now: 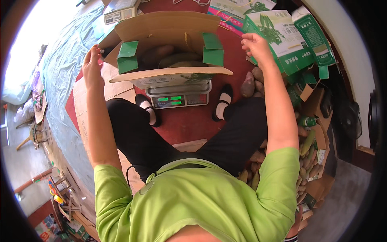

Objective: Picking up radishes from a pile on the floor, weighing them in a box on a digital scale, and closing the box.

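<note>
An opened cardboard box (173,80) stands on a digital scale (177,101) between my feet, its flaps raised or folded outward. Inside lie large, dark, elongated root vegetables (161,54), partly hidden by the front flap and shadow. My left hand (92,60) is at the outer edge of the box's left flap (109,43), fingers bent around it. To the right of the box, my right hand (254,46) is raised in the air with bent, slightly parted fingers and nothing visible in it. Behind it is a green and white carton (280,40).
Several reddish roots (248,84) lie on the red floor covering right of my foot. A larger heap of root vegetables (308,145) and opened cartons extends along my right side. Blue plastic sheeting (60,80) covers ground at left. Another scale (121,12) stands at the back left.
</note>
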Tool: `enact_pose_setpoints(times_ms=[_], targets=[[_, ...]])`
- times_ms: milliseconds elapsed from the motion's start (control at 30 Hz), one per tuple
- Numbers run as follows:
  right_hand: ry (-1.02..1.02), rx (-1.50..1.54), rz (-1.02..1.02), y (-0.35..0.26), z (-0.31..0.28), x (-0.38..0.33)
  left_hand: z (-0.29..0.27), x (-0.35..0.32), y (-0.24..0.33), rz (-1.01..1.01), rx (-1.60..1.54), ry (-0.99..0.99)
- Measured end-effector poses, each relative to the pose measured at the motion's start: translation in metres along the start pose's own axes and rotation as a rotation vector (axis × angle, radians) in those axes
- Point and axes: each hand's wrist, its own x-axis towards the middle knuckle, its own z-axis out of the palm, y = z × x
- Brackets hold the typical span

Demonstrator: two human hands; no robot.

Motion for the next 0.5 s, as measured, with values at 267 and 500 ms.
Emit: enact_pose_setpoints(times_ms=[267, 500], targets=[[-0.158, -0.157, 0.247, 0.043, 0.029, 0.008, -0.012, 0.025, -0.06, -0.435, 0.37, -0.26], [-0.181, -0.138, 0.239, 0.04, 0.042, 0.016, -0.005, 0.025, -0.06, -0.445, 0.34, -0.375]])
